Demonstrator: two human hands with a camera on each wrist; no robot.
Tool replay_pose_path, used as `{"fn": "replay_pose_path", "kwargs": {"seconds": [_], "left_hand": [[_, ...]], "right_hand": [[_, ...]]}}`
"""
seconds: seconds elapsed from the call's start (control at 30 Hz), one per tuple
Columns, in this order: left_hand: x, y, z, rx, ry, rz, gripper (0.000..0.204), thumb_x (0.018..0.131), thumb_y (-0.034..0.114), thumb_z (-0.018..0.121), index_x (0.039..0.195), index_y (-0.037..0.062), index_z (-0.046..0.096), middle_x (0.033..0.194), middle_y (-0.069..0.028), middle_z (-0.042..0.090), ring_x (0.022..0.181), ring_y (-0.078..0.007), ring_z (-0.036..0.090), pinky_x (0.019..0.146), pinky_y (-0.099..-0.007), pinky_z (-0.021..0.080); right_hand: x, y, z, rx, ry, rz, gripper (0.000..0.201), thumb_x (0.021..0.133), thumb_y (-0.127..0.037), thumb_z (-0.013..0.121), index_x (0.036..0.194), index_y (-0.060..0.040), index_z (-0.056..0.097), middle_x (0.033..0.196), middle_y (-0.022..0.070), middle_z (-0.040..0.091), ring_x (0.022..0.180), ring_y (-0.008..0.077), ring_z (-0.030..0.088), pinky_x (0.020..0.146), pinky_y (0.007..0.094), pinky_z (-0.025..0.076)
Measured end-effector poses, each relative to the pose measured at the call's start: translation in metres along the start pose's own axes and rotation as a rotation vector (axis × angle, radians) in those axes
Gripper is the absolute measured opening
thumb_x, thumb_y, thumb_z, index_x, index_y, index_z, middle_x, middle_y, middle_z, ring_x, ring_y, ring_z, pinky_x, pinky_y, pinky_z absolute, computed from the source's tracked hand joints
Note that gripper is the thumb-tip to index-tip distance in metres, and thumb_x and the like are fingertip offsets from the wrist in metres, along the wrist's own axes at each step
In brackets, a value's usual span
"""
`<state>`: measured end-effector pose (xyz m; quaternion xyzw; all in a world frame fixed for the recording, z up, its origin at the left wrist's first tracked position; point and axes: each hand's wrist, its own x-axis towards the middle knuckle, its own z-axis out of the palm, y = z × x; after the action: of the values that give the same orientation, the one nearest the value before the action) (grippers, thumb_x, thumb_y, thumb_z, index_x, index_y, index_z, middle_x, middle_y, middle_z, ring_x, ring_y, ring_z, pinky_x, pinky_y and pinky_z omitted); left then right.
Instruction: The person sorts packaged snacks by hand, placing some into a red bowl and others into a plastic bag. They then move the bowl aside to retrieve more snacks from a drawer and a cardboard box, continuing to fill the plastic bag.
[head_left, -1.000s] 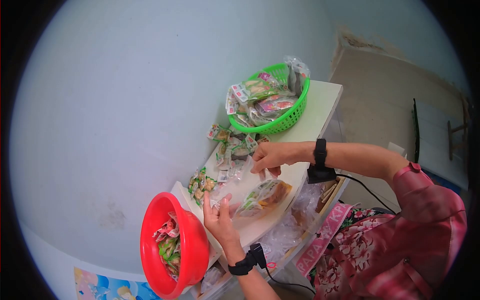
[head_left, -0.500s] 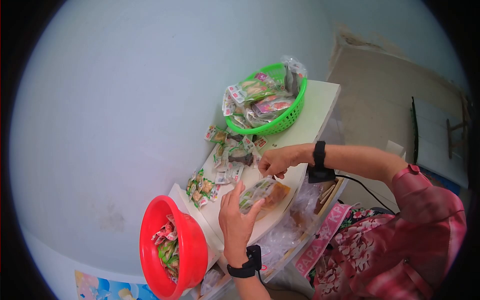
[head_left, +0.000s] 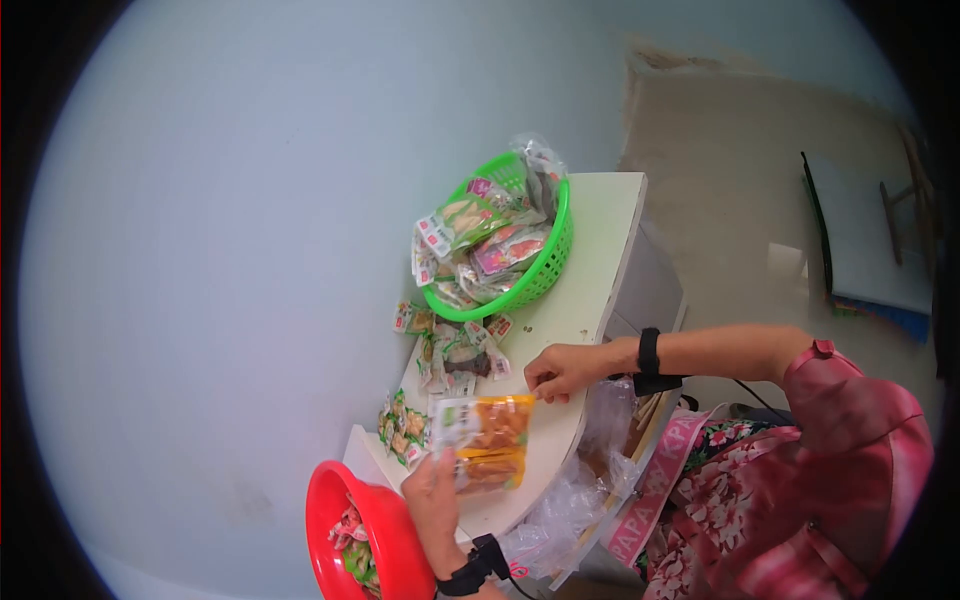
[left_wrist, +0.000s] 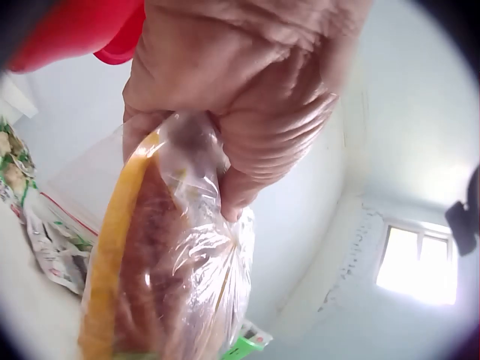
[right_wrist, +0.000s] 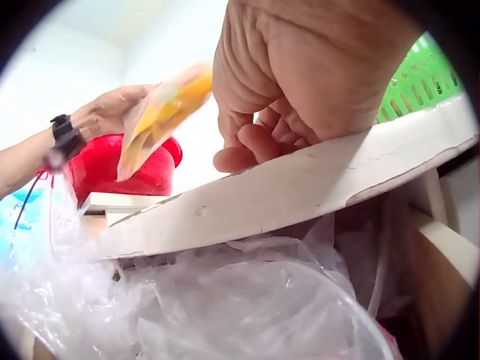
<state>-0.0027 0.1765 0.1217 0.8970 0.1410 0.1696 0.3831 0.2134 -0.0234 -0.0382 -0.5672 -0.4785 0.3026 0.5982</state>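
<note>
And here's the flat, clear plastic packet with yellow bands and orange-brown contents [head_left: 492, 440], up above the white tabletop [head_left: 612, 225] and stretched between two hands! The left hand [head_left: 432, 503] has the near end, thumb and fingers pinching the clear film, which wrinkles brightly beneath the thumb in the left wrist view. Across from it, the right hand [head_left: 572, 372] works at the upper corner, fingers curled in, their tips pinching the packet's edge. Along the wall lie small green-and-white printed packets [head_left: 455, 358], with a tight cluster of green-and-clear packets [head_left: 402, 430] just beside the held one. Farther back on the tabletop, a round green plastic basket with slotted sides [head_left: 556, 262] stands heaped with bagged goods. Near the left forearm, the deep red plastic bowl [head_left: 398, 540] holds red and green packets, while crumpled clear plastic bags [head_left: 560, 520] bulge below the tabletop's edge.
</note>
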Motion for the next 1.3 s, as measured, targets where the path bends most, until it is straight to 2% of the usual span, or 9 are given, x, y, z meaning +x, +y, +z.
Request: {"fn": "replay_pose_path", "kwargs": {"seconds": [0.13,0.27,0.4,0.77,0.93,1.07,1.13,1.23,1.3], "left_hand": [[0.03,0.048,-0.006,-0.355,0.186,-0.036,0.028,0.103,0.019,0.065,0.116,-0.0054,0.072,0.101,-0.0064,0.074,0.087,-0.0131,0.067,0.08,-0.0279,0.054],[0.096,0.073,0.008,-0.56,0.205,-0.012,0.031,0.104,0.019,0.063,0.121,-0.0068,0.065,0.109,-0.0101,0.07,0.093,-0.016,0.069,0.083,-0.0315,0.056],[0.177,0.072,0.044,-0.689,0.07,-0.026,0.028,0.105,0.018,0.062,0.116,-0.0076,0.064,0.106,-0.011,0.07,0.092,-0.0184,0.069,0.081,-0.0335,0.057],[0.336,0.108,0.158,-0.61,0.087,-0.113,0.029,0.105,0.016,0.059,0.117,-0.0102,0.064,0.108,-0.015,0.069,0.09,-0.0229,0.071,0.078,-0.0367,0.059],[0.387,0.071,0.197,-0.479,0.115,-0.125,0.039,0.098,0.01,0.066,0.127,-0.0144,0.06,0.111,-0.0178,0.07,0.092,-0.0247,0.072,0.081,-0.0371,0.058],[0.394,0.037,0.219,0.058,0.014,0.124,0.059,0.089,0.009,0.073,0.139,-0.0136,0.053,0.12,-0.0226,0.07,0.096,-0.0252,0.072,0.084,-0.0382,0.057],[0.374,0.069,0.201,0.328,0.031,0.17,0.068,0.085,0.009,0.076,0.144,-0.0118,0.049,0.125,-0.0247,0.068,0.099,-0.0251,0.072,0.087,-0.0392,0.057],[0.348,0.085,0.173,0.387,0.066,0.248,0.069,0.085,0.01,0.076,0.145,-0.0106,0.049,0.131,-0.025,0.065,0.102,-0.0247,0.071,0.086,-0.0372,0.058],[0.31,0.098,0.154,0.045,-0.006,0.208,0.064,0.088,0.007,0.073,0.145,-0.011,0.049,0.134,-0.0236,0.063,0.103,-0.0253,0.071,0.085,-0.0345,0.059]], "right_hand": [[0.0,0.0,0.0,-0.019,-0.045,-0.043,0.016,0.1,-0.017,0.065,0.099,-0.0011,0.065,0.083,0.0048,0.07,0.068,0.0117,0.067,0.062,0.0287,0.055],[-0.002,-0.001,-0.001,-0.037,-0.038,-0.1,0.015,0.097,-0.017,0.065,0.095,-0.0022,0.066,0.077,0.0054,0.069,0.063,0.0133,0.067,0.059,0.0308,0.052],[-0.004,0.006,-0.002,-0.048,-0.029,-0.179,0.015,0.095,-0.018,0.065,0.096,-0.0033,0.066,0.074,0.0048,0.068,0.061,0.015,0.066,0.058,0.0324,0.051],[-0.011,0.004,-0.011,0.209,-0.158,-0.185,0.009,0.096,-0.014,0.061,0.092,-0.0059,0.06,0.075,0.0023,0.061,0.062,0.0122,0.062,0.058,0.0295,0.049],[-0.01,0.004,-0.01,0.199,-0.189,-0.212,0.01,0.097,-0.013,0.061,0.091,-0.0056,0.059,0.075,0.0019,0.059,0.062,0.0114,0.06,0.058,0.0299,0.048],[-0.012,0.001,-0.013,0.195,-0.186,-0.216,0.009,0.097,-0.012,0.06,0.091,-0.0059,0.059,0.074,0.0017,0.059,0.063,0.0112,0.06,0.059,0.0299,0.048],[-0.012,-0.001,-0.012,0.2,-0.182,-0.208,0.007,0.096,-0.011,0.06,0.091,-0.0063,0.06,0.074,0.0015,0.059,0.063,0.0112,0.059,0.059,0.0299,0.048],[-0.01,0.005,-0.01,0.152,-0.159,-0.234,0.007,0.097,-0.012,0.059,0.092,-0.0066,0.061,0.075,0.0007,0.059,0.064,0.0109,0.059,0.059,0.0303,0.048],[-0.006,0.012,-0.011,0.155,-0.136,-0.291,0.008,0.097,-0.012,0.059,0.092,-0.0066,0.061,0.076,0.0002,0.059,0.065,0.0104,0.06,0.06,0.0302,0.049]]}}
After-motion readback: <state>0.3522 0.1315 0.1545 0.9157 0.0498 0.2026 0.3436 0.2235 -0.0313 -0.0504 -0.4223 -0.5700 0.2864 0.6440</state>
